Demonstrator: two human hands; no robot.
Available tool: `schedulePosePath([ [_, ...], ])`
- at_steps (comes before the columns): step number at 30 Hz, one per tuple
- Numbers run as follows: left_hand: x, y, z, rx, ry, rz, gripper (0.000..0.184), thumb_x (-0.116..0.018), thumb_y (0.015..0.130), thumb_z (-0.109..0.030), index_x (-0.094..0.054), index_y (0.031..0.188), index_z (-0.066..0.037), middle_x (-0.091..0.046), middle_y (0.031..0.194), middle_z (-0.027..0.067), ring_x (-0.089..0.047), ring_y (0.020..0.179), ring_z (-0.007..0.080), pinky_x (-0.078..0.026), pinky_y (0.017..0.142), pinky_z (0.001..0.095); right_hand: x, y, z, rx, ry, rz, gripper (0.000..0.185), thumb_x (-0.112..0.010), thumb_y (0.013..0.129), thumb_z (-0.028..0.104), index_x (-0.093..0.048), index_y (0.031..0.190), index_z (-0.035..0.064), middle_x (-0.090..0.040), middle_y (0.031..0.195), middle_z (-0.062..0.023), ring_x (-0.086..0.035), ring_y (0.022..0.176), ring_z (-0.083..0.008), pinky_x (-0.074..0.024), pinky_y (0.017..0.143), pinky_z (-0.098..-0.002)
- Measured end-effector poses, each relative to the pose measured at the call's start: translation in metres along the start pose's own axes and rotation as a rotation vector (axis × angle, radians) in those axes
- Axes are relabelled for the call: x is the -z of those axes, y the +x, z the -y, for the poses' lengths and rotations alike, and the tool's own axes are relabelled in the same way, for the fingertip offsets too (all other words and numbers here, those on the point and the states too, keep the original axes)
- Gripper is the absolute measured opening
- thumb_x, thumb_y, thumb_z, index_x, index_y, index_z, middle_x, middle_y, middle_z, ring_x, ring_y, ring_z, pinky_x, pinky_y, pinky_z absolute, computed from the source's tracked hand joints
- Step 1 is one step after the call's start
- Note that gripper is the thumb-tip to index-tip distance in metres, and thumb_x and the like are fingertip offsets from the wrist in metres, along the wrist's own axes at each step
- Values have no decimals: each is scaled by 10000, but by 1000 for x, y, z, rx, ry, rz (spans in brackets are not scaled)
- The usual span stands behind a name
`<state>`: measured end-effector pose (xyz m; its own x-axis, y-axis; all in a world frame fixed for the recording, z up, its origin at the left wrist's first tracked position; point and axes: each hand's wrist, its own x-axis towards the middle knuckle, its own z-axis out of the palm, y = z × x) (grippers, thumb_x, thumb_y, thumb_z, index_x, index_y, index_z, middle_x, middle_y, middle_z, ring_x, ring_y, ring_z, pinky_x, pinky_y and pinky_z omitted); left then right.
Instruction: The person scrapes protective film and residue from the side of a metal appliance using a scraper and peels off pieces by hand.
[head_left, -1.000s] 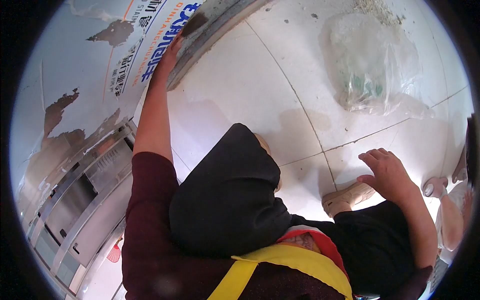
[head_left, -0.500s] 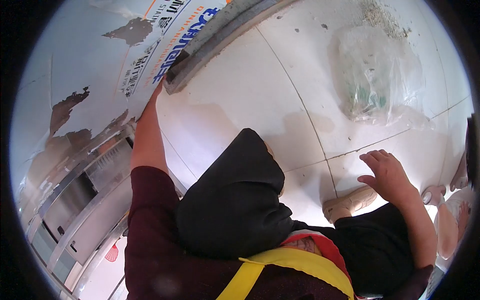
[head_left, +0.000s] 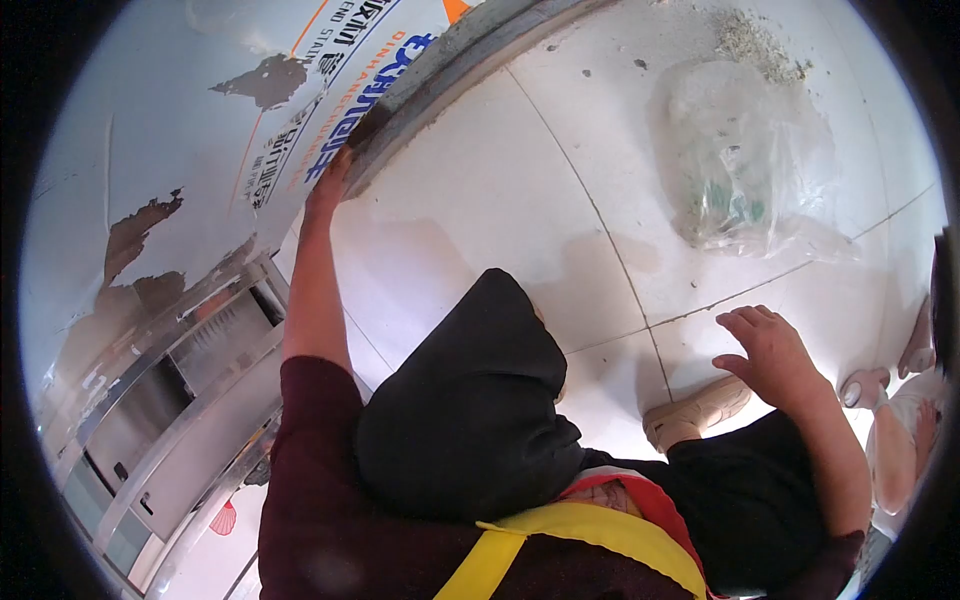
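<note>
My left arm reaches up along the metal table at the left, which is covered in peeling printed film (head_left: 200, 150). My left hand (head_left: 330, 187) is at the edge of that surface, partly under it; its fingertips are hidden or too dark to make out, beside a dark patch on a grey edge strip (head_left: 430, 85). My right hand (head_left: 765, 350) hangs over the floor near my knee, fingers spread and slightly curved, with nothing in it. Below it is my tan shoe (head_left: 700, 408).
On the white tiled floor (head_left: 480, 160) lies a clear plastic bag (head_left: 740, 170) with something green inside, near scattered debris (head_left: 755, 45). Metal shelving (head_left: 180, 400) stands at the lower left. Another person's arm and foot (head_left: 895, 450) show at the right edge.
My left hand first drew down, away from the grey strip, then moved up to it again. The film-covered surface shifted slightly right in view. My right hand has hardly moved.
</note>
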<state>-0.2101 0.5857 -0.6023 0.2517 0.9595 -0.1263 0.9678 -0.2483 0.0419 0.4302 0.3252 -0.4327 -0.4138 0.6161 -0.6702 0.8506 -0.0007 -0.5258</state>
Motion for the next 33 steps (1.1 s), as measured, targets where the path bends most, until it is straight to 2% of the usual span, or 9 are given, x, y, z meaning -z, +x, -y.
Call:
schedulePosePath([
  [3, 13, -33, -1, 144, -620, 26, 279, -559, 887, -175, -605, 1152, -102, -616, 1029, 95, -584, 935, 178, -463, 810, 290, -7, 4, 0, -10, -41, 106, 427, -699, 733, 235, -561, 1084, 36, -592, 1020, -127, -546, 981, -283, -440, 858, -382],
  [4, 19, -29, -12, 83, -417, 3, 285, -566, 877, -137, -604, 1158, -105, -611, 969, 80, -579, 898, 154, -458, 800, 271, -6, 6, 1, 10, -52, 151, 425, -697, 735, 238, -561, 1083, 36, -592, 1022, -127, -546, 982, -283, -439, 859, -383],
  [7, -4, -3, 9, 456, -903, 191, 287, -550, 879, -146, -603, 1156, -95, -622, 983, 88, -584, 910, 189, -451, 817, 299, -6, 12, 3, 80, -64, 139, 423, -689, 741, 250, -564, 1081, 33, -595, 1026, -126, -548, 984, -282, -439, 864, -383],
  [10, -8, 21, -19, -92, -137, -7, 301, -516, 895, -193, -591, 1162, -77, -633, 1021, 125, -590, 936, 249, -437, 839, 322, -6, 14, 5, 76, -37, 55, 431, -691, 741, 253, -564, 1089, 32, -596, 1036, -125, -547, 989, -282, -439, 868, -379],
  [13, 19, 60, -103, -159, -88, 30, 325, -485, 906, -227, -578, 1168, -60, -620, 1088, 166, -581, 995, 300, -421, 879, 335, -6, 8, 4, 26, -22, 72, 441, -693, 740, 259, -562, 1095, 31, -594, 1048, -126, -546, 993, -281, -440, 871, -374],
  [16, 3, 97, -136, -168, -155, 14, 336, -494, 900, -228, -570, 1179, -56, -603, 1115, 186, -579, 1018, 303, -417, 892, 327, -5, 3, 5, -2, -16, 116, 447, -695, 740, 260, -561, 1099, 31, -594, 1054, -126, -546, 991, -281, -443, 870, -368],
  [21, -20, 87, -86, -114, -225, -95, 366, -497, 906, -306, -576, 1169, -63, -608, 1127, 157, -558, 1076, 283, -403, 927, 333, 1, -4, 3, -5, 27, 51, 444, -687, 748, 262, -560, 1106, 33, -592, 1058, -120, -544, 996, -279, -443, 869, -367],
  [28, 6, 80, -107, -41, -97, -13, 386, -503, 906, -306, -554, 1190, -51, -583, 1170, 158, -538, 1100, 255, -371, 962, 332, -9, 2, -8, 34, -41, 122, 440, -686, 749, 266, -563, 1100, 32, -592, 1062, -122, -544, 1001, -278, -434, 877, -377],
  [33, -23, 127, -119, 12, -345, 162, 377, -516, 899, -212, -515, 1242, -53, -560, 1201, 159, -512, 1128, 228, -353, 980, 312, -3, 1, -3, 33, 11, 7, 427, -679, 755, 261, -565, 1096, 31, -594, 1048, -121, -546, 994, -280, -435, 874, -377],
])
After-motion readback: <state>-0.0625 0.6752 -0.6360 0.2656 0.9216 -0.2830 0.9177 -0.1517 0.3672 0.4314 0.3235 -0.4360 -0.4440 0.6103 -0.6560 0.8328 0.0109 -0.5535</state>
